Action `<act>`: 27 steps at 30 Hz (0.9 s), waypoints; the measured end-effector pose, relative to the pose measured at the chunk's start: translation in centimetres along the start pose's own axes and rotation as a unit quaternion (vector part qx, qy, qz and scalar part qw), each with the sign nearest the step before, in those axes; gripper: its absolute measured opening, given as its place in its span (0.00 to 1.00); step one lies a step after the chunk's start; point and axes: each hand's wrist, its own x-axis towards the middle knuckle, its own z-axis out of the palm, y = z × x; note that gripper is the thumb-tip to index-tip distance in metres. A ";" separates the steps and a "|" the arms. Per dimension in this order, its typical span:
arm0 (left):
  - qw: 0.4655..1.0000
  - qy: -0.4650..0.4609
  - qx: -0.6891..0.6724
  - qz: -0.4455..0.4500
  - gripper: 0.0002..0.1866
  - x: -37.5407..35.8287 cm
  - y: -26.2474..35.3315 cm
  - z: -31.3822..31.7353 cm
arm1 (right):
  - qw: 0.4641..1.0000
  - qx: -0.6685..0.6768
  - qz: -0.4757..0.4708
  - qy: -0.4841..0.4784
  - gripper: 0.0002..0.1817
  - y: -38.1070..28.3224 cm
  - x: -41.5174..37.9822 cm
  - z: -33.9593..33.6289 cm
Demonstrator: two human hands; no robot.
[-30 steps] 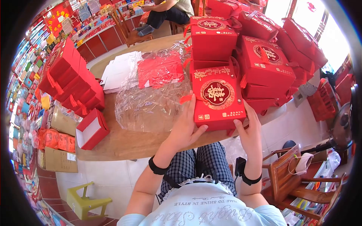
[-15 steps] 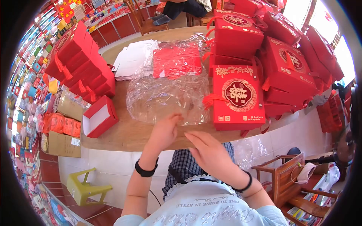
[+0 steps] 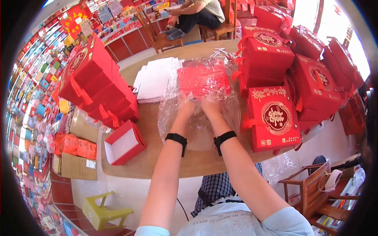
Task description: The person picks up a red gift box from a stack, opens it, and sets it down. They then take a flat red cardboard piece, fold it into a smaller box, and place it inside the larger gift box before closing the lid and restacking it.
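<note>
A large clear plastic bag (image 3: 167, 118) lies crumpled on the table, with flat red cardboard pieces (image 3: 202, 76) in its far part. Both my arms reach forward over it. My left hand (image 3: 186, 107) is at the bag's middle, by the near edge of the red pieces. Close beside it on the right is my right hand (image 3: 211, 105). Glossy plastic covers or blurs the fingers of both hands, so their grip does not show. To the left of the bag lies a stack of white cardboard sheets (image 3: 153, 78).
Folded red gift boxes (image 3: 104, 84) are stacked at the left, with an open red box (image 3: 125, 143) near the table's front edge. Several red boxes with gold print (image 3: 275, 120) crowd the right side. A green stool (image 3: 104, 212) stands on the floor. Across the table sits a person (image 3: 201, 17).
Both hands have moved forward from the table's near edge to the plastic bag and red pieces. The view has shifted, so the table sits lower and further right.
</note>
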 end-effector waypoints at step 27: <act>0.863 0.328 -0.383 -0.032 0.16 -3.7 -1.9 2.1 | 0.984 0.041 0.170 0.041 0.38 3.1 -0.8 -1.5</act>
